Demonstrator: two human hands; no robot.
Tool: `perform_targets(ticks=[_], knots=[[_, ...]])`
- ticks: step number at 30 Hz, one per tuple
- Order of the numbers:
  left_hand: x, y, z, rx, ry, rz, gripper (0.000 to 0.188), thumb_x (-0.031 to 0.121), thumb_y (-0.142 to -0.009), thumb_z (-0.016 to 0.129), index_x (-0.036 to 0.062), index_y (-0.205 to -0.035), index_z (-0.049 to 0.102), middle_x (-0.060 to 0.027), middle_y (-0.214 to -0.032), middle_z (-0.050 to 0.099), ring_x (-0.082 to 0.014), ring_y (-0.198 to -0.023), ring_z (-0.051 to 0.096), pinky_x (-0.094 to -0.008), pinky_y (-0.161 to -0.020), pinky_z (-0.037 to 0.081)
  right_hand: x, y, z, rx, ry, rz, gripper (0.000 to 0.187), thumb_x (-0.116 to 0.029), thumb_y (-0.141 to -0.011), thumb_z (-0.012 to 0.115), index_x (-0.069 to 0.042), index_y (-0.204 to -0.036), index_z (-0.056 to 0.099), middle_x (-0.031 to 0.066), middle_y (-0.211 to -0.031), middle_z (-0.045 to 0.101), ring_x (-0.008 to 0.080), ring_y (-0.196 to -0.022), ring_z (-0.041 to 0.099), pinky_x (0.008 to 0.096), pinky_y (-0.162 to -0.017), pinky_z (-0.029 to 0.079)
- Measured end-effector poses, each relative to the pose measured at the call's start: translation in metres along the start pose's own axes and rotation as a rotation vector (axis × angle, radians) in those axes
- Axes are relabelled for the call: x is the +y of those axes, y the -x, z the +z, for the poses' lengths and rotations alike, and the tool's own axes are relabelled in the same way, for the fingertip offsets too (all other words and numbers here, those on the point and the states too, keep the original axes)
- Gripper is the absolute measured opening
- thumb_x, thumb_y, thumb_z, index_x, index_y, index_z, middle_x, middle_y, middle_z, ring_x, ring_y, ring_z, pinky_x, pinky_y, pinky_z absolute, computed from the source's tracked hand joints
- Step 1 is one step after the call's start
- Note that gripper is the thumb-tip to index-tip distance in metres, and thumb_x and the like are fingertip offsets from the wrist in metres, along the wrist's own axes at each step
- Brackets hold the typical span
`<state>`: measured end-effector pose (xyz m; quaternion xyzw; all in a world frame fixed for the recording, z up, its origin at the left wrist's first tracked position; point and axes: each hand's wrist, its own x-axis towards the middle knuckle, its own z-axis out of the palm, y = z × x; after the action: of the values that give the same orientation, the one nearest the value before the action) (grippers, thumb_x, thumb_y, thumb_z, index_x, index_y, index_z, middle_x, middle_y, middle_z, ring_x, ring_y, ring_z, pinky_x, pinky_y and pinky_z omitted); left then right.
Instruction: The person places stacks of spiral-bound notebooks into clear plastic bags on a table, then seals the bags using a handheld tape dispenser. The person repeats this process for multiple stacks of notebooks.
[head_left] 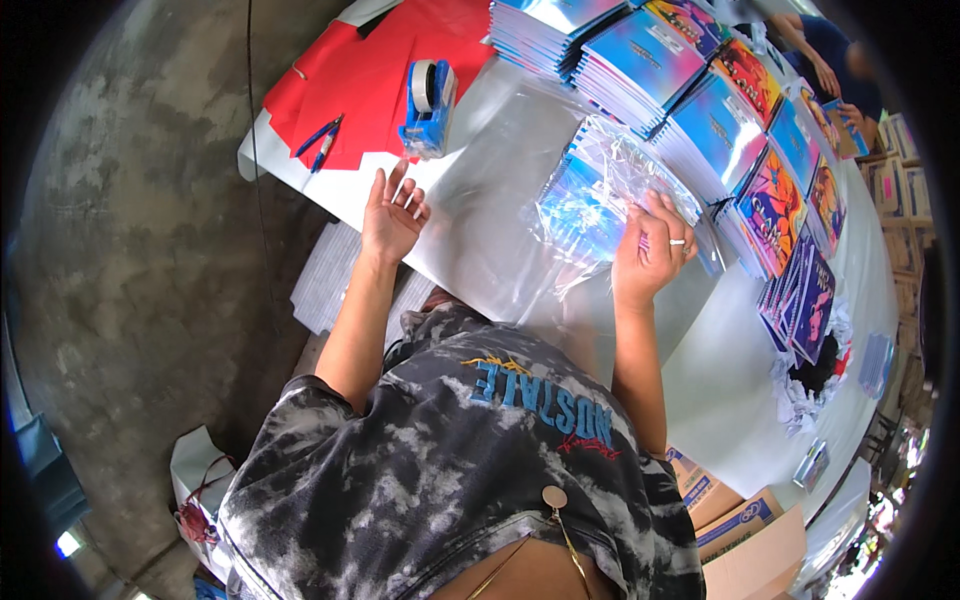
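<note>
My left hand (pixel 396 218) is raised near the table's front edge, palm up with its fingers apart, and holds nothing. Just beyond its fingertips stands a blue tape dispenser (pixel 428 118) with a roll on it. My right hand (pixel 655 245) has its fingers curled on the crinkled clear plastic wrap of a notebook bundle (pixel 585 205). Blue covers show through the shiny film, and the bundle lies on the table in front of me. A wide clear plastic sheet (pixel 470 180) spreads under and around it.
Red sheets (pixel 345 85) and two pens (pixel 322 142) lie at the back left. Stacks of spiral notebooks (pixel 715 130) line the right side of the white table (pixel 690 370). Another person (pixel 835 60) works at the far right. Open cardboard boxes (pixel 750 550) stand below right.
</note>
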<state>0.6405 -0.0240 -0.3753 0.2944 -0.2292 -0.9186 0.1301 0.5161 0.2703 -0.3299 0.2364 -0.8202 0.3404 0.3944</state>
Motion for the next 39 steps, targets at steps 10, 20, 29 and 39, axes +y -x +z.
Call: perform_targets(ticks=[10,20,29,39], knots=[[-0.001,-0.063,-0.039,0.462,0.106,0.389,0.01,0.012,-0.083,0.061,0.0045,-0.082,0.054,-0.0042,-0.083,0.058,-0.0129,-0.077,0.059,-0.0254,-0.067,0.052,-0.004,-0.003,-0.002,-0.023,0.015,-0.006,0.013,-0.005,-0.072,0.07,-0.013,-0.072,0.06,0.0004,-0.096,0.066,0.0184,-0.096,0.059,0.031,-0.086,0.033],[0.012,-0.05,-0.059,0.627,-0.682,0.628,0.028,0.003,-0.087,0.05,-0.0013,-0.115,0.045,-0.0139,-0.089,0.056,-0.0188,-0.065,0.062,-0.0286,-0.057,0.055,-0.002,-0.004,-0.002,-0.015,-0.007,-0.014,0.012,-0.005,-0.072,0.069,-0.014,-0.074,0.062,-0.0001,-0.098,0.066,0.0183,-0.097,0.058,0.0316,-0.086,0.033],[0.017,-0.034,-0.021,0.547,-1.287,0.763,0.034,0.03,-0.09,0.051,-0.0013,-0.098,0.06,-0.0096,-0.087,0.063,-0.019,-0.079,0.059,-0.0307,-0.068,0.046,0.002,-0.001,0.0,-0.002,0.016,-0.027,0.014,-0.006,-0.071,0.071,-0.015,-0.073,0.06,-0.0024,-0.097,0.065,0.0166,-0.096,0.058,0.0297,-0.085,0.032],[0.024,-0.051,-0.07,0.199,-0.255,0.174,0.022,0.021,-0.093,0.049,0.0008,-0.101,0.053,-0.0141,-0.101,0.06,-0.0248,-0.097,0.059,-0.0435,-0.089,0.048,0.003,-0.001,0.002,-0.001,0.004,-0.041,0.014,-0.006,-0.071,0.071,-0.015,-0.073,0.06,-0.0015,-0.098,0.066,0.0169,-0.096,0.058,0.0295,-0.085,0.031]])
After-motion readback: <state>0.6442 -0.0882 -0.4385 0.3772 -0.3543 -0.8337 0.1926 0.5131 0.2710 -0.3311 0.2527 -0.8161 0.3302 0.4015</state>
